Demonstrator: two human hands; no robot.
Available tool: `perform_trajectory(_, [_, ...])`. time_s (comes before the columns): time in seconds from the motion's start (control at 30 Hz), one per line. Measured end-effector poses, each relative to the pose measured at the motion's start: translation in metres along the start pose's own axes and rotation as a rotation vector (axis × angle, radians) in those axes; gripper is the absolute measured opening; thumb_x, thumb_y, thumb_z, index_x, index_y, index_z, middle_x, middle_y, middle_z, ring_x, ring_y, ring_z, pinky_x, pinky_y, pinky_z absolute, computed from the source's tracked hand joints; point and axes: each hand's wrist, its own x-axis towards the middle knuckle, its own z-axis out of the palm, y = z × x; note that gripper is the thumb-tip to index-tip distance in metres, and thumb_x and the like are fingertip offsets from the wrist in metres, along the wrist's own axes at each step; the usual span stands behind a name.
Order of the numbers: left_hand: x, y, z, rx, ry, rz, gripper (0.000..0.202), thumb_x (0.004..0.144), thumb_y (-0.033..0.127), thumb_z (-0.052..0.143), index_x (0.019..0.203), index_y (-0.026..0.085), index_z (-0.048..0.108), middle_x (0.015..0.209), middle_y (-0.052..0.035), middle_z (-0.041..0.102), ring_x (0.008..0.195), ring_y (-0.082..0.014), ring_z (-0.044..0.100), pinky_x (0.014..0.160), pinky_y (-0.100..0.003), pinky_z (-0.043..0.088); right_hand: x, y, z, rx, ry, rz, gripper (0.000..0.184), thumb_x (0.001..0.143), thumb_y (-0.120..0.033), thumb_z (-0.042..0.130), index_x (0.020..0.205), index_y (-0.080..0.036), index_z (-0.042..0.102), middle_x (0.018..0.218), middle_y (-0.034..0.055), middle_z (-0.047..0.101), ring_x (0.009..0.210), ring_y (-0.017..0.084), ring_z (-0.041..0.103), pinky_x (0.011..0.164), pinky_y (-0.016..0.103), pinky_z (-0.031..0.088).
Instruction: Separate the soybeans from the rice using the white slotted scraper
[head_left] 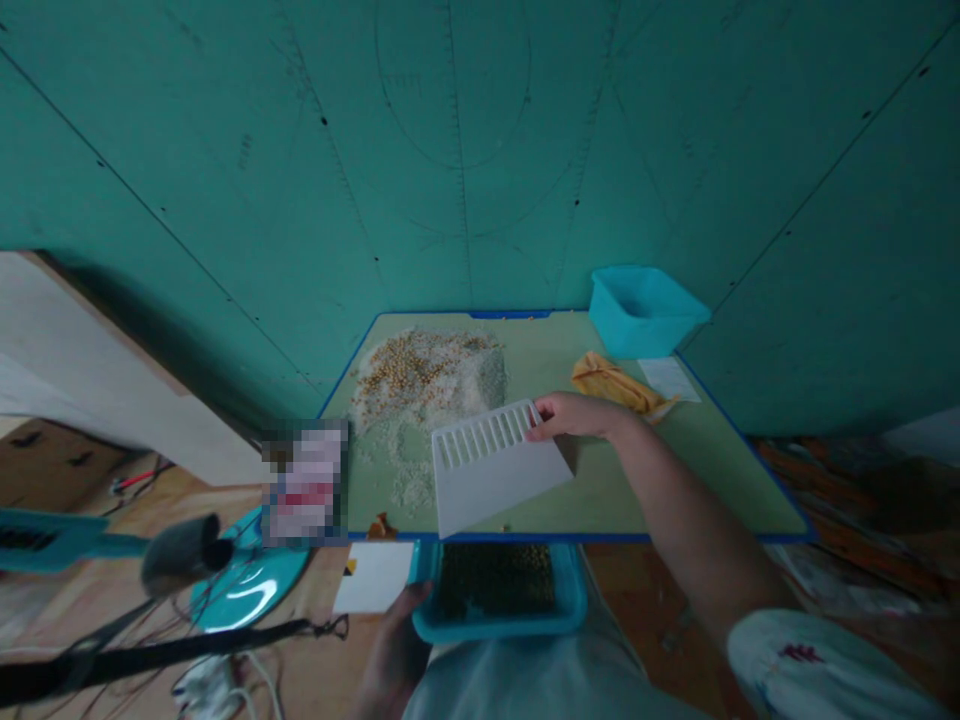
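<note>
My right hand (559, 415) is closed on the top edge of a white slotted board (499, 475), with a row of slots along that edge. The board is tilted over the table, right of a spread heap of white grains mixed with yellow beans (427, 375). Below the table's front edge, my left hand (405, 625) grips the left side of a blue plastic bin (499, 630) near my lap. Small dark green and yellowish grains (495, 580) cover its bottom. The left fingers are partly hidden by the bin.
Another blue bin (649, 310) stands at the table's back right, beside a crumpled yellow cloth (615, 385) and a white paper (670, 380). The green table (697, 470) has a blue rim. At the left are a blue round stool (259, 595), cables and a stand arm.
</note>
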Motion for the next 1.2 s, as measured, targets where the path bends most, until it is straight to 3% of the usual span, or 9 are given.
perform_trajectory(0.1, [0.0, -0.001, 0.005, 0.007, -0.057, -0.071, 0.021, 0.057, 0.012, 0.069, 0.078, 0.016, 0.071, 0.08, -0.0062, 0.075, 0.098, -0.0346, 0.059, 0.083, -0.044, 0.047, 0.001, 0.003, -0.001, -0.089, -0.063, 0.037, 0.022, 0.06, -0.029, 0.069, 0.072, -0.012, 0.06, 0.061, -0.0043, 0.057, 0.053, 0.007, 0.048, 0.055, 0.021, 0.038])
perform_trajectory(0.2, [-0.003, 0.0, 0.009, 0.044, -0.044, -0.025, 0.021, 0.055, 0.011, 0.07, 0.075, 0.018, 0.072, 0.075, -0.0048, 0.076, 0.094, -0.0342, 0.062, 0.082, -0.044, 0.048, 0.003, 0.006, 0.0, -0.163, -0.097, 0.081, 0.025, 0.06, -0.035, 0.068, 0.067, -0.013, 0.057, 0.056, -0.0051, 0.054, 0.045, 0.006, 0.046, 0.046, 0.02, 0.034])
perform_trajectory(0.37, [-0.005, 0.002, 0.011, 0.095, -0.034, -0.016, 0.018, 0.052, 0.013, 0.072, 0.069, 0.018, 0.072, 0.069, -0.0035, 0.075, 0.088, -0.0324, 0.064, 0.079, -0.041, 0.049, -0.005, 0.006, 0.008, -0.24, -0.096, 0.115, 0.025, 0.065, -0.036, 0.065, 0.071, -0.013, 0.057, 0.055, -0.0034, 0.055, 0.043, 0.007, 0.049, 0.041, 0.018, 0.032])
perform_trajectory(0.53, [-0.003, 0.004, 0.009, 0.068, -0.087, -0.037, 0.021, 0.054, 0.013, 0.07, 0.075, 0.019, 0.072, 0.073, -0.0031, 0.076, 0.089, -0.0312, 0.064, 0.08, -0.04, 0.048, -0.031, 0.007, 0.027, -0.227, -0.058, 0.061, 0.024, 0.072, -0.036, 0.059, 0.078, -0.014, 0.057, 0.063, -0.0025, 0.057, 0.047, 0.007, 0.05, 0.044, 0.018, 0.034])
perform_trajectory(0.67, [-0.003, 0.005, 0.01, 0.028, -0.114, -0.055, 0.021, 0.058, 0.01, 0.067, 0.076, 0.02, 0.073, 0.079, -0.002, 0.076, 0.089, -0.029, 0.065, 0.084, -0.037, 0.046, -0.058, 0.015, 0.045, -0.04, 0.032, -0.013, 0.029, 0.073, -0.041, 0.058, 0.079, -0.014, 0.057, 0.062, -0.0023, 0.055, 0.043, 0.005, 0.046, 0.041, 0.018, 0.034])
perform_trajectory(0.83, [-0.003, 0.006, 0.007, 0.008, -0.123, -0.097, 0.022, 0.064, 0.009, 0.062, 0.081, 0.018, 0.073, 0.083, -0.0049, 0.075, 0.09, -0.0319, 0.064, 0.085, -0.044, 0.045, -0.074, 0.015, 0.061, 0.249, 0.384, -0.018, 0.035, 0.067, -0.049, 0.06, 0.075, -0.016, 0.051, 0.057, -0.0033, 0.054, 0.039, 0.007, 0.047, 0.039, 0.02, 0.035])
perform_trajectory(0.9, [0.0, 0.006, 0.004, 0.005, -0.143, -0.132, 0.023, 0.067, 0.011, 0.061, 0.087, 0.016, 0.072, 0.087, -0.0079, 0.075, 0.091, -0.0341, 0.063, 0.084, -0.047, 0.045, -0.07, 0.011, 0.07, 0.308, 0.473, -0.05, 0.034, 0.066, -0.048, 0.061, 0.074, -0.017, 0.05, 0.056, -0.0036, 0.054, 0.039, 0.007, 0.048, 0.038, 0.02, 0.035])
perform_trajectory(0.97, [0.002, 0.006, 0.001, -0.02, -0.142, -0.163, 0.027, 0.068, 0.012, 0.06, 0.092, 0.016, 0.071, 0.087, -0.0076, 0.075, 0.092, -0.0349, 0.062, 0.084, -0.048, 0.045, -0.06, 0.005, 0.085, 0.324, 0.482, -0.09, 0.029, 0.069, -0.045, 0.059, 0.074, -0.018, 0.05, 0.055, -0.0034, 0.054, 0.04, 0.008, 0.049, 0.039, 0.02, 0.036])
perform_trajectory(1.2, [-0.003, 0.007, -0.006, -0.046, -0.118, -0.127, 0.04, 0.066, 0.012, 0.061, 0.106, 0.014, 0.064, 0.095, -0.0087, 0.073, 0.093, -0.0346, 0.062, 0.082, -0.046, 0.047, -0.009, -0.009, 0.144, 0.168, 0.325, -0.209, 0.02, 0.077, -0.039, 0.053, 0.077, -0.02, 0.054, 0.063, -0.0006, 0.059, 0.047, 0.01, 0.055, 0.044, 0.021, 0.042])
